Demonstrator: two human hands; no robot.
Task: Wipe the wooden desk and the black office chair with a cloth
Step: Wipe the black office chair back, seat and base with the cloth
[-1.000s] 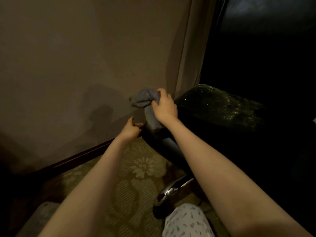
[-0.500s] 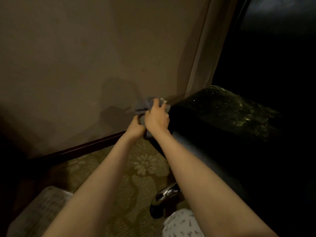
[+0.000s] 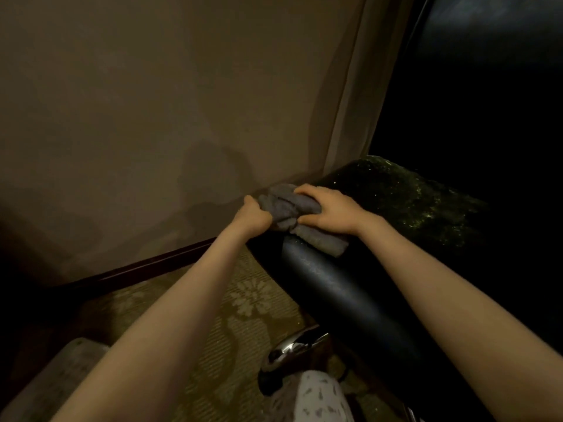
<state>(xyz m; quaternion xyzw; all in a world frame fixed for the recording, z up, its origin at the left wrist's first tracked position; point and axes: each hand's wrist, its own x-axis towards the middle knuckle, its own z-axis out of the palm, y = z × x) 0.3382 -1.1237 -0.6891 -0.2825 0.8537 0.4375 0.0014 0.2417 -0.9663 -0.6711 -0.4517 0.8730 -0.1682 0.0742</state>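
Cloth [image 3: 288, 208], bunched up, sits on the upper edge of the black chair [image 3: 344, 293], right between my two hands. My left hand [image 3: 254, 217] has its fingers curled tight round the cloth's left end. My right hand [image 3: 330, 213] clamps fingers and thumb over the other side, pressing it onto the chair. Patterned carpet [image 3: 243, 303] lies below my wrists.

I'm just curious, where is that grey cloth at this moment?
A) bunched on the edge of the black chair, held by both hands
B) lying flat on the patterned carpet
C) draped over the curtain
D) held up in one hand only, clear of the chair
A: the grey cloth sits bunched on the edge of the black office chair, with the left hand gripping its left end and the right hand gripping it from the right.
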